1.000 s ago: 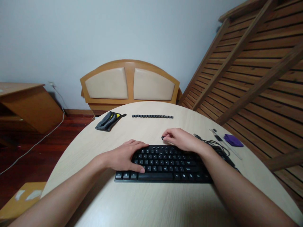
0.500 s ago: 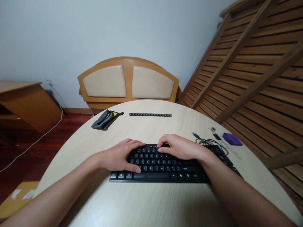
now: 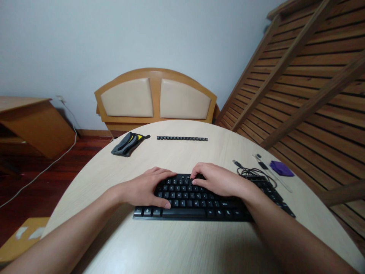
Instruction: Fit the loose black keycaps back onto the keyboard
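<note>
In the head view, I observed the keyboard (image 3: 184, 203) on the table (image 3: 171, 247). The left hand (image 3: 144, 189) lay spread over its left end. The right hand (image 3: 218, 180) converged thumb and forefinger near its far edge; I could not tell whether they pinched anything.

Free lanes: I have bare surface (image 3: 159, 243) near, between left forearm (image 3: 76, 228) and right forearm (image 3: 282, 224), and far, between the keyboard (image 3: 184, 213) and the row of keycaps (image 3: 182, 138). Obstacles: left hand (image 3: 146, 188) and right hand (image 3: 215, 179), on the keyboard; coiled cable (image 3: 243, 168) and purple cloth (image 3: 281, 168), right; grey-and-yellow bundle (image 3: 127, 145), far left.
</note>
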`<state>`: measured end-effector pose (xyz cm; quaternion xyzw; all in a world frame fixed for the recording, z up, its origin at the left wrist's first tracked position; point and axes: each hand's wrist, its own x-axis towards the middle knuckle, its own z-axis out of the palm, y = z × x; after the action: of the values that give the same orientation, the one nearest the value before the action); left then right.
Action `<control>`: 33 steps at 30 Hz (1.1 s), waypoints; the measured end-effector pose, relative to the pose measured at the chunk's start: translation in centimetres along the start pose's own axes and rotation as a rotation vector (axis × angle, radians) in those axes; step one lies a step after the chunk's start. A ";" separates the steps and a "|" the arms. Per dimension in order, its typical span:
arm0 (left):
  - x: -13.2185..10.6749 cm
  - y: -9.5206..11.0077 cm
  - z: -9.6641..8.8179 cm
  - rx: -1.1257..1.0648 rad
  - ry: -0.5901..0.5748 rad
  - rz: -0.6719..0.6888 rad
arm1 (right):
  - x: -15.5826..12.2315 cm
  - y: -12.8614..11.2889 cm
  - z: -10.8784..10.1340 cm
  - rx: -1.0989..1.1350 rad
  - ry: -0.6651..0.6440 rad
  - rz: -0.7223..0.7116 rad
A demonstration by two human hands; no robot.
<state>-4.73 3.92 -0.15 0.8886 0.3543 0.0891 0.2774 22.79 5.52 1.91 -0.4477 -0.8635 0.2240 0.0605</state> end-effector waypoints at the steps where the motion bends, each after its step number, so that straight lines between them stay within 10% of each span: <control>1: 0.0 0.0 0.0 -0.002 0.003 0.001 | -0.1 -0.2 0.0 -0.014 0.001 0.005; 33: 0.1 0.0 -0.1 0.007 -0.002 0.009 | -0.4 -5.2 -0.8 -0.420 -0.089 0.133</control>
<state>-4.73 4.02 -0.11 0.8912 0.3502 0.0884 0.2743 19.35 2.88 4.99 -0.4963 -0.8615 0.0623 -0.0871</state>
